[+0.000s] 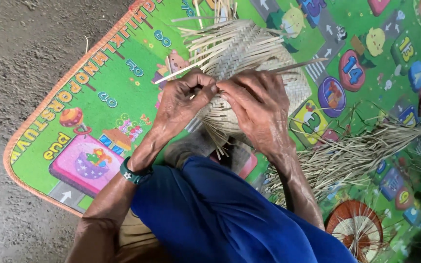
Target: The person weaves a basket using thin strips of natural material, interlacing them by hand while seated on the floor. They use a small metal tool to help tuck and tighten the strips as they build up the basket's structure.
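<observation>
A half-woven basket point(249, 48) of pale straw strips lies on my lap, with loose strip ends sticking out at its top and bottom. My left hand point(181, 100) pinches a thin strip at the basket's near edge, thumb and fingers closed on it. My right hand point(259, 104) rests on the weave beside it, fingers pressed down on the strips. The two hands touch at the fingertips. A green band point(131, 174) circles my left wrist. Blue cloth point(210, 214) covers my knee below the hands.
A green play mat point(93, 97) with coloured pictures and an orange border lies under everything. A heap of loose straw strips point(361, 151) sits at the right. A round woven disc point(356, 226) lies at the lower right. Bare grey ground point(10, 53) runs along the left.
</observation>
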